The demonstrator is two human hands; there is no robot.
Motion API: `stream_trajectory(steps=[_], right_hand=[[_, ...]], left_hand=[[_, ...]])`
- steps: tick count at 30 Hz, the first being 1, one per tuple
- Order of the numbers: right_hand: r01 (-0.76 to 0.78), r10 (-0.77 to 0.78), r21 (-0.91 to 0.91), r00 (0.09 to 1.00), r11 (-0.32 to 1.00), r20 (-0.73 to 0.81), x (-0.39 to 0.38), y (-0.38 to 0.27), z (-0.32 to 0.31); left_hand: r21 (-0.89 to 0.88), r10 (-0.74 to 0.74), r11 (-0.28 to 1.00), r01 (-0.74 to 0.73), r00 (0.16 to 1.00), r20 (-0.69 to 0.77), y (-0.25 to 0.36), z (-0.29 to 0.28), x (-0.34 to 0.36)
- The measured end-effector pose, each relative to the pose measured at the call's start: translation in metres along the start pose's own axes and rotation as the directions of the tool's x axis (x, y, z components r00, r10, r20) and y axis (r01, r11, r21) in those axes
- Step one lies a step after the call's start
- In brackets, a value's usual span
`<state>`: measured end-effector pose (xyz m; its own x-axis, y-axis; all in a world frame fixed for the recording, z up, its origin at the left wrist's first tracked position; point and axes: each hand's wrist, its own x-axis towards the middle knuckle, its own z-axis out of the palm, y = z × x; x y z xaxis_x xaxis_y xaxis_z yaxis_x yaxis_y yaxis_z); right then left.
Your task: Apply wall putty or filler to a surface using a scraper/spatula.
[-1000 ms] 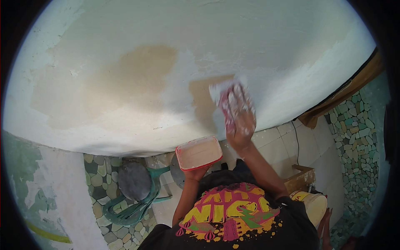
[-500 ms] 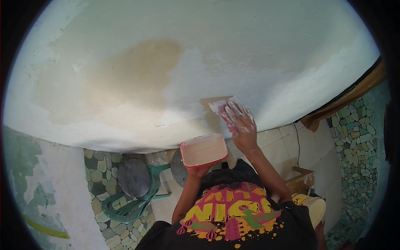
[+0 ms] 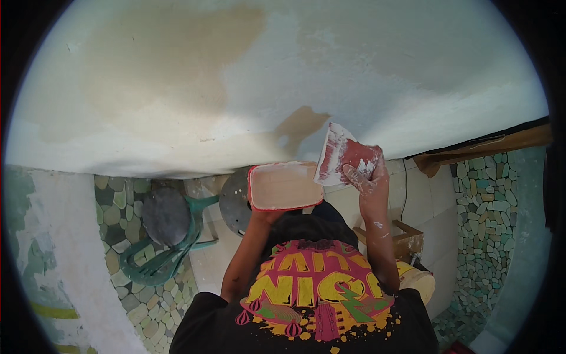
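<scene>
My left hand (image 3: pixel 267 216), mostly hidden, supports a shallow rectangular tub (image 3: pixel 288 209) with a red rim from below. Pale, creamy filler coats the inside of the tub. In my right hand (image 3: pixel 372 178) is a red putty spreader (image 3: pixel 348 154), gripped by its narrower end; white paste covers its wide edge and smears its face. The spreader is beside the tub's right edge, in front of the wall (image 3: pixel 377 71). White paste also spots my right fingers and wrist. A tan patch (image 3: pixel 302 127) shows on the whitish wall just beyond the tub.
At the left stands a green plastic chair (image 3: pixel 177 253) with a dark round disc (image 3: pixel 167 216) over it. Another grey round surface (image 3: pixel 234 203) lies left of the tub. A wooden stool (image 3: pixel 407 241), a yellow-and-white bucket (image 3: pixel 418 284) and a cable (image 3: pixel 405 194) are at right, near brown cloth (image 3: pixel 451 154).
My right hand has come away from the wall with the spreader and turned it, so its red face now shows beside the tub. The view has shifted; my left hand still holds the tub.
</scene>
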<state>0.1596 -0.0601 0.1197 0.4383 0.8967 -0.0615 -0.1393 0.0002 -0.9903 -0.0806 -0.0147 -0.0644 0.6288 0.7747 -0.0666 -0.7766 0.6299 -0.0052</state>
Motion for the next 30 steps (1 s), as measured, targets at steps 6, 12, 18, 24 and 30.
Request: stream_trajectory(steps=[6, 12, 18, 24, 30], right_hand=[[-0.024, 0.05, -0.092, 0.955, 0.995, 0.292, 0.009, -0.01, 0.008], [0.198, 0.181, -0.511, 0.781, 0.837, 0.598, 0.031, -0.013, 0.018], [0.535, 0.106, -0.574, 0.667, 0.62, 0.737, 0.033, -0.006, 0.03], [0.545, 0.14, -0.516, 0.586, 0.661, 0.798, 0.036, -0.01, 0.047], [0.6, 0.177, -0.506, 0.521, 0.62, 0.835, 0.039, 0.003, 0.048]], left_hand=[[0.281, 0.05, 0.96, -0.012, 0.991, -0.127, -0.01, -0.001, 0.008], [0.077, 0.032, 0.997, -0.03, 0.999, -0.033, -0.008, -0.009, 0.005], [0.272, 0.087, 0.962, -0.035, 0.979, -0.184, -0.01, 0.007, 0.001], [-0.013, 0.059, 0.998, -0.059, 0.997, 0.05, -0.007, 0.015, 0.0], [0.006, 0.072, 0.997, -0.072, 0.997, 0.005, -0.003, 0.005, -0.002]])
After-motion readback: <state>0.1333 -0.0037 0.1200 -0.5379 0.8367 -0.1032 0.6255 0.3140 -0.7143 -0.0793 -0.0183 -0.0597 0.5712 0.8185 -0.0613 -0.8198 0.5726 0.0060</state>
